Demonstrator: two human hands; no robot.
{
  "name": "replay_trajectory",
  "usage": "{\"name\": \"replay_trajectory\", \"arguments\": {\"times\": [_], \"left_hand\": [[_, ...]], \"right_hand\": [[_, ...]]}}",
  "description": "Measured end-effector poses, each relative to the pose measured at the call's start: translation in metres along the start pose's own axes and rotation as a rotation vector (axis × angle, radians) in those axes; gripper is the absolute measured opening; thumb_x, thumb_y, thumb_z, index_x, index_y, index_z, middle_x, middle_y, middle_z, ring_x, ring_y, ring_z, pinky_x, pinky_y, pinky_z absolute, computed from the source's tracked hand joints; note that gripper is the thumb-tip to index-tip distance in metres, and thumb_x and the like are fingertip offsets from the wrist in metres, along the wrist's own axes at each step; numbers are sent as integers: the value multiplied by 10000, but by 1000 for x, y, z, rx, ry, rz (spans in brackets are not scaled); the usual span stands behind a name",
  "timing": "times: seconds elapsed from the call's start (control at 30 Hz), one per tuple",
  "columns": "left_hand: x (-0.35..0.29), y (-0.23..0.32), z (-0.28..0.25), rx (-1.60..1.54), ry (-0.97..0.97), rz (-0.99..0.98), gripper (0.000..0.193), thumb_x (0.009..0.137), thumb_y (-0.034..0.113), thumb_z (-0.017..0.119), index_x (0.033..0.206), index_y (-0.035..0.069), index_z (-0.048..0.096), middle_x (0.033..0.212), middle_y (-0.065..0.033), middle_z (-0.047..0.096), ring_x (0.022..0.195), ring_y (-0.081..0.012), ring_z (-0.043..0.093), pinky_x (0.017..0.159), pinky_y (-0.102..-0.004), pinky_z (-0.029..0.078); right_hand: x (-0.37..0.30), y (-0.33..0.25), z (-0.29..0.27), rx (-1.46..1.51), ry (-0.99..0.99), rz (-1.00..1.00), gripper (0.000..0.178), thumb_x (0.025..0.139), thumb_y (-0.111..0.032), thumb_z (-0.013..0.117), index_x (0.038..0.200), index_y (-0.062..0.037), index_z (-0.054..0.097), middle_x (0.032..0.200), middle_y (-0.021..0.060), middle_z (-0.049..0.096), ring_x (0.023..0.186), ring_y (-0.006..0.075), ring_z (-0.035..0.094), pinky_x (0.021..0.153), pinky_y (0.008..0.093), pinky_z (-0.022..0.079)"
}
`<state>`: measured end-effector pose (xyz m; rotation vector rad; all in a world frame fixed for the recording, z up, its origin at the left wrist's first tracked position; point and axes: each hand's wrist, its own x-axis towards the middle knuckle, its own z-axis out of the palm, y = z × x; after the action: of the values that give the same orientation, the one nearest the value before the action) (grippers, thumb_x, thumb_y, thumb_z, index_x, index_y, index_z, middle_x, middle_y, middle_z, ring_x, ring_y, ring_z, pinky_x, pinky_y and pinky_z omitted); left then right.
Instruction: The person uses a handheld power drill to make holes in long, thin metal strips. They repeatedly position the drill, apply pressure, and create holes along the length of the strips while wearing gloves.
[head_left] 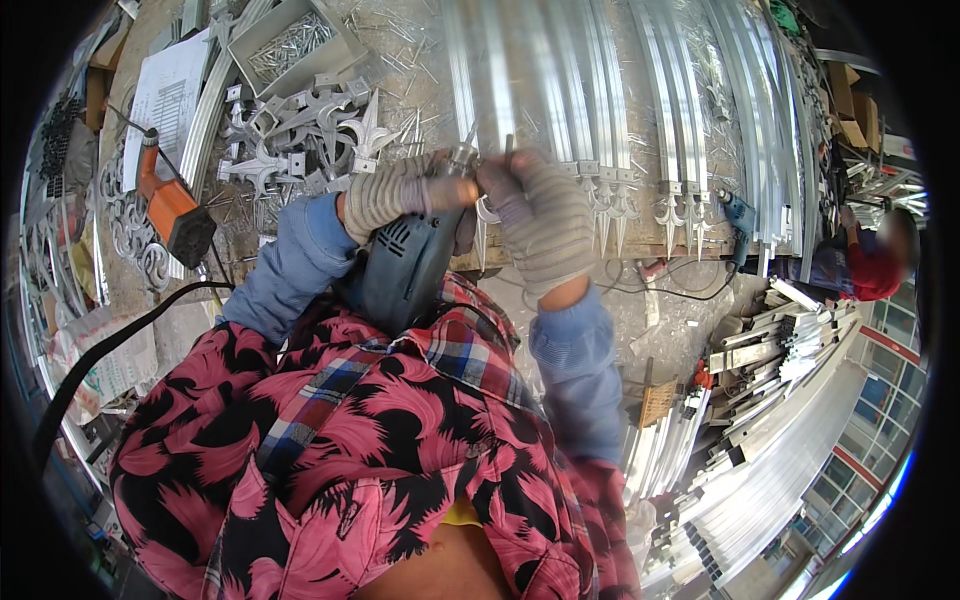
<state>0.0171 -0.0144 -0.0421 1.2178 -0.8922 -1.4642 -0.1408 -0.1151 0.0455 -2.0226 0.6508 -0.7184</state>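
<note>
The table [420, 60] spreads across the upper view, littered with loose nails and laid with long silver metal rails [600, 90] that run away from the person, several ending in pointed spear tips at the near edge. Left of them lies a heap of cast spearhead finials [300, 135], and beyond that an orange power tool [175, 215] rests beside printed sheets.

Against the chest sits a blue-grey electric drill [405, 270], its nose aimed up at the end of 1 rail. The left hand [400, 190], in a striped knit glove, has its grip clenched around the drill's front. The right hand [540, 220], gloved the same way, pinches a small dark bit or screw [509, 148] at the rail end, just beside the drill's chuck; both hands nearly touch there.

To do this well, I judge the small piece should be kept in line with the drill's nose, gloved fingertips kept clear of the chuck.

1 container shows: a shallow grey tray [290, 40] at the far left of the table, filled with thin nails or screws.
</note>
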Motion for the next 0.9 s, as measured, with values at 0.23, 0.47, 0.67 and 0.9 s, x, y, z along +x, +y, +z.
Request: {"name": "replay_trajectory", "arguments": {"times": [0.23, 0.47, 0.67, 0.9], "left_hand": [[-6, 67, 41, 296, -31, 103, 376, 652, 202, 695, 950, 66, 509, 659, -40, 565, 621, -124, 544, 571, -249, 454], [-1, 88, 50, 190, -48, -213, 365, 626, 178, 719, 918, 56, 538, 738, -30, 582, 658, -124, 540, 627, -257, 447], [-1, 87, 56, 367, 66, -234, 304, 633, 163, 678, 872, 32, 541, 720, -47, 574, 652, -131, 523, 595, -274, 422], [0, 70, 52, 168, 18, -80, 331, 618, 212, 656, 887, 46, 558, 719, -51, 591, 635, -149, 545, 612, -256, 453]], "right_hand": [[0, 2, -17, 10, -268, 210, 266, 801, -258, 556, 749, 0, 596, 618, 148, 565, 556, 258, 549, 525, 321, 418], [19, -5, -34, 89, -449, 405, 545, 804, -479, 514, 719, 54, 584, 543, 77, 539, 510, 158, 507, 487, 269, 408], [16, -9, -10, -2, -215, 617, 609, 793, -553, 467, 664, 34, 564, 537, 84, 530, 497, 174, 505, 465, 282, 400], [9, 17, 18, -587, 24, -67, 541, 865, -439, 377, 501, -55, 492, 412, 45, 405, 392, 143, 435, 378, 272, 355]]}}
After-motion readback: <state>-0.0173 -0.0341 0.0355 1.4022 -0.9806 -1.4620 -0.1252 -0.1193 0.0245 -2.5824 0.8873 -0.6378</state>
